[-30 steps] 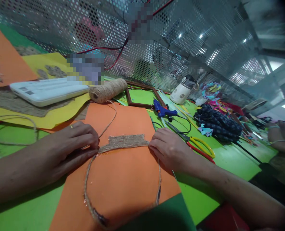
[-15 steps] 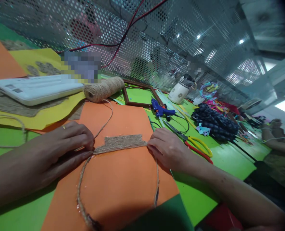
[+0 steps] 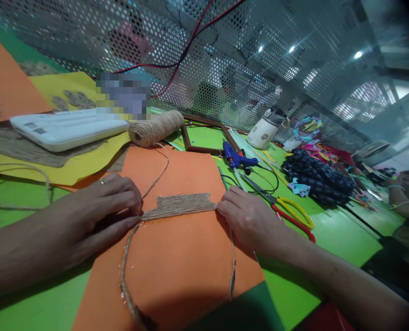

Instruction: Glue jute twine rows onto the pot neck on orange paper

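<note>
Flat on an orange sheet [image 3: 183, 262] lies a strip of twine rows [image 3: 183, 205], laid side by side. My left hand [image 3: 111, 216] is closed at the strip's left end, fingertips pinching the twine there. At the right end my right hand [image 3: 242, 214] pinches the twine against the sheet. From the left hand a strand leads up to a twine spool [image 3: 158, 128]. Curved twine outlines [image 3: 124, 271] run down the sheet below each hand; the left one has shiny spots along it.
A blue glue gun [image 3: 239, 157] and scissors [image 3: 296, 212] with red and yellow handles lie right of the sheet. Behind are a wooden frame [image 3: 187, 140], a white bottle [image 3: 263, 131] and a dark folded umbrella [image 3: 318, 177]. A white power bank [image 3: 69, 131] sits left.
Both hands keep their pinch on the twine at the strip's ends. The whole view has shifted slightly, so everything appears a little further right.
</note>
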Demonstrator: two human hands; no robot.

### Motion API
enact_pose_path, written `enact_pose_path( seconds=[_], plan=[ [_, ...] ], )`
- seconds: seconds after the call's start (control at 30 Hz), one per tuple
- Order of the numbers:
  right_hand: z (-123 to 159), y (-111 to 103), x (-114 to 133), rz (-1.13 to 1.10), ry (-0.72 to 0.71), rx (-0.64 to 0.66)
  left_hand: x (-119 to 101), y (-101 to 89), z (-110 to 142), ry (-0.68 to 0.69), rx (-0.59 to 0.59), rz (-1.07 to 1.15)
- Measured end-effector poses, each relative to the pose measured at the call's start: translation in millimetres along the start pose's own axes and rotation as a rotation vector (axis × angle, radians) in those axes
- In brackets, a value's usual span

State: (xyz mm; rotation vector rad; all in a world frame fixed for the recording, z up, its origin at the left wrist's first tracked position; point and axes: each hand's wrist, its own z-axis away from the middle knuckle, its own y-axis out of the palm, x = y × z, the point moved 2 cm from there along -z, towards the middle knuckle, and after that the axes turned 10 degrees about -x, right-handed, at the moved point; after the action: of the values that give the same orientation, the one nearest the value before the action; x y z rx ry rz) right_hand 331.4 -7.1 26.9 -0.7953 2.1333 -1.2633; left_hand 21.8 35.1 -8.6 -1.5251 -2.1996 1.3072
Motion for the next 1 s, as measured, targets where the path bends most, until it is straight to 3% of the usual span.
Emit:
enact_pose_path(
  seconds=[0.33,0.47,0.57,0.7,0.8,1.0],
  plan=[
    [3,-3,2,-0.014,0.069,0.092,8,-1.0,-2,0.120,0.013,0.028],
    [4,-11,-3,-0.096,0.132,0.002,6,-1.5,-3,0.138,-0.005,0.035],
    [5,-18,-1,-0.165,0.190,-0.058,2,-1.0,-2,0.064,0.004,0.039],
    [2,-17,11,-0.225,0.070,-0.075,-2,-0.4,0,-0.016,0.017,0.044],
    [-1,-13,8,-0.199,0.012,-0.089,1,-0.9,0,0.012,0.013,0.049],
    [2,-15,-19,-0.159,0.130,-0.228,7,-3.0,-3,0.125,0.060,0.028]
  ],
)
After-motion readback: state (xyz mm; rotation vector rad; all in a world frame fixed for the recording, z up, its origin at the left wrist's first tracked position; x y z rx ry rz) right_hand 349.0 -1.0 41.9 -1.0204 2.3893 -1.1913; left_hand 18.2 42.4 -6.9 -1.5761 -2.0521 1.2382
